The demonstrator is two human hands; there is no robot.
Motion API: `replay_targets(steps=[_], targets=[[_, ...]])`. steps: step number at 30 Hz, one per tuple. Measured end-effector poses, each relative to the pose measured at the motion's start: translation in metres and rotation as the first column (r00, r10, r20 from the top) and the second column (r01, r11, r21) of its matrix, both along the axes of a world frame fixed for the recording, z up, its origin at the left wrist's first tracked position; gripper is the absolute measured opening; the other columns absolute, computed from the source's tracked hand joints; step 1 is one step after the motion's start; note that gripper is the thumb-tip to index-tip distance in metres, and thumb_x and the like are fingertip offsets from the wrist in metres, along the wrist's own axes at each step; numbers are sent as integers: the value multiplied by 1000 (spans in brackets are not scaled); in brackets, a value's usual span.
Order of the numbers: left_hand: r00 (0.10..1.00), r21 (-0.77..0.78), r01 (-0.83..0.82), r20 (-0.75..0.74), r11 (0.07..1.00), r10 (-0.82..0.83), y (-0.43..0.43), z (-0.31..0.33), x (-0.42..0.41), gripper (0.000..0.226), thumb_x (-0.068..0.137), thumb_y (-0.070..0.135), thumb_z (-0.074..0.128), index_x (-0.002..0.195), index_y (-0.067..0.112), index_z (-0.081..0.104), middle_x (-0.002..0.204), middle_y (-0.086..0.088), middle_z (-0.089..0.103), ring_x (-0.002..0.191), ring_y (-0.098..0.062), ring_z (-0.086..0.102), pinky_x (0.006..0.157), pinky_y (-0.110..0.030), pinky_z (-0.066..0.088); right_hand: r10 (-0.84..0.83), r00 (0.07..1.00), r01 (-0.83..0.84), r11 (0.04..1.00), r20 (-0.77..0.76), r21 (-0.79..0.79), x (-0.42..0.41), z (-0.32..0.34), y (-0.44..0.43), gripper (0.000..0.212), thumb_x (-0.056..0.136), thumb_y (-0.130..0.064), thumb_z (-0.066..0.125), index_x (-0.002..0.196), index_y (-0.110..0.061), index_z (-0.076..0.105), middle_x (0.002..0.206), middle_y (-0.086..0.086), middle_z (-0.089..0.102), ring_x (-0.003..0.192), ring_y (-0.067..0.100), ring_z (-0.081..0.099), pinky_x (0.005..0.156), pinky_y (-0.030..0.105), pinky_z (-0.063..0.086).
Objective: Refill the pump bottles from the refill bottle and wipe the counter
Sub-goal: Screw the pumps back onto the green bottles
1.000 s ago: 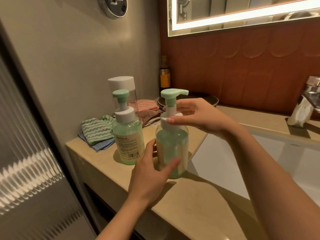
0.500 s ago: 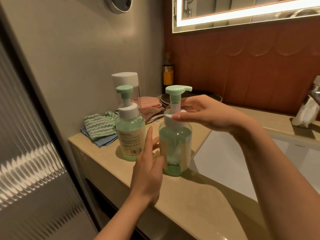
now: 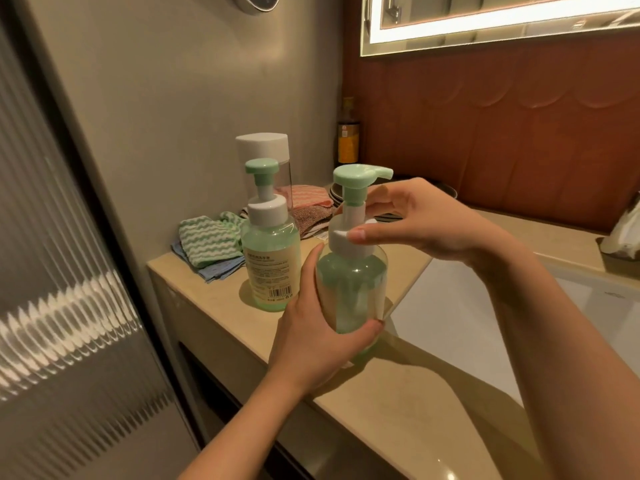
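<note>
**Head view, bathroom vanity.** The near pump bottle (image 3: 349,289) stands at the centre of the frame, at the front edge of the surface (image 3: 398,407) and just left of the white sink basin (image 3: 450,306). The left hand (image 3: 311,341) wraps its lower body, with the thumb across the front near the base and the fingers curled round the far side. The right hand (image 3: 429,220) pinches the white collar (image 3: 341,242) below the green pump head between thumb and fingers, a grip that looks suited to twisting the collar. The body is translucent plastic with greenish contents, and the fill level is hard to read. It is probably moderately heavy, stiff but yielding a little when squeezed, and slippery if soap reaches the wall. It is best held low round the body, with turning force applied at the collar rather than the thin pump stem. A second pump bottle (image 3: 272,268), labelled, stands just behind and to the left, apart from both hands. Behind that, a white-capped clear container (image 3: 263,147), possibly the refill bottle, is partly screened. Folded cloths (image 3: 207,240) lie at middle left by the wall. The left hand covers the near bottle's base, so whether it rests on the surface or is lifted cannot be told. Nor can it be seen whether the collar is tight. The tap (image 3: 627,230) is cut off at the right edge.
</note>
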State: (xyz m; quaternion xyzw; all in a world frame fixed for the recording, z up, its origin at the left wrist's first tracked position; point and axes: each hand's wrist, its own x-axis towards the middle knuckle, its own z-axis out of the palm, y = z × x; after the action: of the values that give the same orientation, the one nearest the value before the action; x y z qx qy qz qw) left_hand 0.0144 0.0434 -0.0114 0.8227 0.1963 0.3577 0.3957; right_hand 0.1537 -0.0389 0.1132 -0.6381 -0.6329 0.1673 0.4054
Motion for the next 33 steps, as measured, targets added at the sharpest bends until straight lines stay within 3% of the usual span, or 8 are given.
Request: replay_targets(steps=[3, 8, 13, 18, 22, 24, 29, 33], targets=[[1000, 6, -17, -4, 1000, 17, 0, -1, -1, 107, 53, 57, 74, 137, 58, 7, 139, 17, 41, 125, -10, 44, 99, -45, 44, -27, 998, 26, 1000, 64, 11, -2, 3, -1, 39, 61, -45, 69, 98, -34, 62, 105, -20, 65, 101, -7, 59, 82, 3, 43], [1000, -11, -24, -11, 1000, 24, 0, -1, -1, 108, 52, 58, 75, 135, 59, 5, 139, 16, 41, 124, -11, 43, 99, -45, 45, -70, 991, 71, 997, 111, -4, -6, 4, 1, 37, 58, -49, 69, 91, -33, 63, 95, -22, 65, 95, -11, 58, 71, 0, 43], [999, 0, -35, -23, 999, 35, 0, -2, -1, 106, 52, 59, 74, 132, 63, 4, 139, 17, 39, 125, -8, 41, 101, -40, 43, -154, 980, 150, 988, 128, 34, -10, -1, 9, 53, 49, -57, 69, 93, -29, 59, 96, -9, 65, 94, 6, 58, 81, 19, 45], [1000, -71, -5, 5, 997, 5, 2, -4, 1, 107, 51, 56, 78, 139, 50, 17, 129, 15, 50, 117, -9, 51, 93, -42, 50, -109, 976, 124, 990, 187, -74, -15, -2, 11, 61, 60, -55, 68, 111, -42, 37, 102, -30, 48, 93, -7, 50, 71, 2, 40], [1000, -22, -19, -1, 1000, 19, 1, -3, 0, 108, 51, 59, 76, 139, 49, 14, 133, 16, 48, 120, -8, 48, 95, -43, 47, 13, 996, -3, 992, 83, -124, -8, 5, -4, 44, 73, -51, 56, 115, -47, 43, 128, -20, 51, 118, -1, 49, 99, 20, 39], [1000, -13, -25, -8, 1000, 25, 0, -3, 0, 107, 52, 60, 74, 139, 50, 12, 134, 16, 46, 120, -9, 48, 96, -44, 47, 44, 999, -46, 996, -28, -76, -5, 8, -10, 39, 76, -43, 54, 115, -42, 48, 127, -20, 55, 116, -4, 52, 97, 15, 42], [1000, -32, -25, -7, 999, 25, 0, -3, 1, 108, 52, 61, 74, 139, 51, 12, 134, 14, 47, 121, -11, 48, 96, -45, 47, 80, 992, -87, 994, -96, -67, -5, 2, -5, 41, 76, -27, 60, 117, -23, 60, 119, -12, 64, 112, 2, 58, 95, 17, 45], [999, -27, -34, -2, 999, 34, 0, -4, 1, 108, 51, 62, 74, 140, 49, 13, 132, 15, 49, 118, -10, 50, 96, -44, 47, 71, 988, -80, 995, -134, -64, -1, 2, -2, 38, 70, -27, 65, 108, -24, 64, 116, -13, 66, 111, 3, 58, 101, 24, 43]])
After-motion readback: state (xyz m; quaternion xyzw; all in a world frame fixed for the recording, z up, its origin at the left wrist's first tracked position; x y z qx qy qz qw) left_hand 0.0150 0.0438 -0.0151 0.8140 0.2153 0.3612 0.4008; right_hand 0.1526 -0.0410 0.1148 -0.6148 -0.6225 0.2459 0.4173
